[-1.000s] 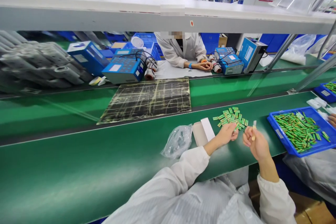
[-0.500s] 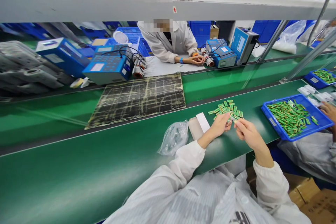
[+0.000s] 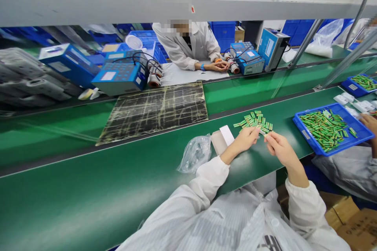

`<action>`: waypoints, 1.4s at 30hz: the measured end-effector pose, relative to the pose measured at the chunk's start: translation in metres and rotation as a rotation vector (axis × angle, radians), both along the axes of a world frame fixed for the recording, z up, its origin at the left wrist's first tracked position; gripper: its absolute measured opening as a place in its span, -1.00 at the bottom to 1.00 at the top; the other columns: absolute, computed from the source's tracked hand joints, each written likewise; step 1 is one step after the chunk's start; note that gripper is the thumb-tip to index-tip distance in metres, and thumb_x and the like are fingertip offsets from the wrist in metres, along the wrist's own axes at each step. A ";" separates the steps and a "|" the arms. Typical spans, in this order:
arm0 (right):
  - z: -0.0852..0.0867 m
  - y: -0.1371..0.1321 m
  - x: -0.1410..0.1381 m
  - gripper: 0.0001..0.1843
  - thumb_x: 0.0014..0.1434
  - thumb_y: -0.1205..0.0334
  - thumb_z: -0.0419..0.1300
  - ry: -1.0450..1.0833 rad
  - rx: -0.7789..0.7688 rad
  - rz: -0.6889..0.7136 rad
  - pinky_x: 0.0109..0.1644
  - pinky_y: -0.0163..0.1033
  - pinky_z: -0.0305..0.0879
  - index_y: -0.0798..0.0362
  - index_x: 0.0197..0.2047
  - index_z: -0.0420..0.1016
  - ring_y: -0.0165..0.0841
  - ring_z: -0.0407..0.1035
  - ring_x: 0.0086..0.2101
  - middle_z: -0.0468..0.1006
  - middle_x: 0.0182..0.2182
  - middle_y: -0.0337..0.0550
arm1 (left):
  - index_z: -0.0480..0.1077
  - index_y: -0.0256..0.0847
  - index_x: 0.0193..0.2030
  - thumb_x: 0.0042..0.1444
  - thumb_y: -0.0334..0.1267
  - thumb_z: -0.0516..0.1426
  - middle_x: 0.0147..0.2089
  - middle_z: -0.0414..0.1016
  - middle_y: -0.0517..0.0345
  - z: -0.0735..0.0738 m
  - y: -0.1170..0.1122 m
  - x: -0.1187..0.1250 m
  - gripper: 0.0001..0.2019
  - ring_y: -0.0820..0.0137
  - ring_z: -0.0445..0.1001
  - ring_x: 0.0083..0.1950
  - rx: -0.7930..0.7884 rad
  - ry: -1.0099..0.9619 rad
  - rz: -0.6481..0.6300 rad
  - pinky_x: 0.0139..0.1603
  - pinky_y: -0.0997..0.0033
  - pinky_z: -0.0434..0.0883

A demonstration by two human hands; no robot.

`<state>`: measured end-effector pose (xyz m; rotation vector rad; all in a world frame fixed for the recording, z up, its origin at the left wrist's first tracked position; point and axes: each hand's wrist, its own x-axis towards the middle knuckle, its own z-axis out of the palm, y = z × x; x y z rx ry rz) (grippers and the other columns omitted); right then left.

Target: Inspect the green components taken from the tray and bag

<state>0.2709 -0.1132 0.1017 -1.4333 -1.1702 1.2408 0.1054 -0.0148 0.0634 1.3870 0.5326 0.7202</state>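
Observation:
My left hand (image 3: 248, 140) is closed in a pinch at the near edge of a loose pile of green batteries (image 3: 252, 119) on the green work surface (image 3: 123, 192). Close to its right, my right hand (image 3: 279, 147) also pinches with thumb and forefinger. Between the two sets of fingertips shows something small and pale, too small to name. An open white box (image 3: 218, 143) lies behind my left wrist, with a crumpled clear plastic bag (image 3: 195, 153) left of it.
A blue tray (image 3: 312, 143) of green batteries stands at the right, beside a co-worker's hand (image 3: 369, 123). Another blue bin (image 3: 352, 88) lies farther back. Across the line, a person (image 3: 188, 53) sits among blue instruments (image 3: 119, 74). A dark mat (image 3: 159, 110) lies beyond my surface.
Both of my hands stay over the near side of the battery pile. Their fingertips have drawn slightly farther apart, with the right hand a little more to the right.

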 end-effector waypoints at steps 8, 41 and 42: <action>-0.009 -0.001 -0.002 -0.55 0.39 -0.23 0.21 0.080 0.035 -0.010 -0.57 -0.31 -0.17 0.00 -0.27 0.39 -0.50 -0.10 -0.69 0.09 -0.72 -0.47 | 0.24 -0.17 -0.45 0.34 0.33 0.00 -0.58 0.22 0.30 0.005 -0.001 -0.005 -0.40 0.51 0.19 -0.53 0.064 0.075 -0.010 -0.45 0.46 0.17; 0.007 0.000 0.045 -0.57 0.28 0.03 0.33 0.206 0.385 -0.603 -0.63 -0.36 -0.08 -0.01 -0.44 0.19 -0.54 -0.01 -0.68 0.12 -0.60 -0.44 | 0.34 -0.20 -0.35 0.49 -0.08 -0.08 -0.44 0.45 0.22 0.008 -0.011 -0.010 -0.59 0.47 0.43 -0.47 0.203 0.246 -0.488 -0.32 0.45 0.35; -0.004 -0.003 0.035 -0.54 0.29 -0.05 0.34 0.154 0.296 -0.518 -0.61 -0.37 -0.04 -0.01 -0.42 0.20 -0.53 0.05 -0.66 0.16 -0.58 -0.42 | 0.35 -0.20 -0.36 0.48 -0.12 -0.07 -0.45 0.45 0.22 0.005 -0.011 -0.003 -0.61 0.46 0.44 -0.47 0.206 0.254 -0.497 -0.32 0.44 0.35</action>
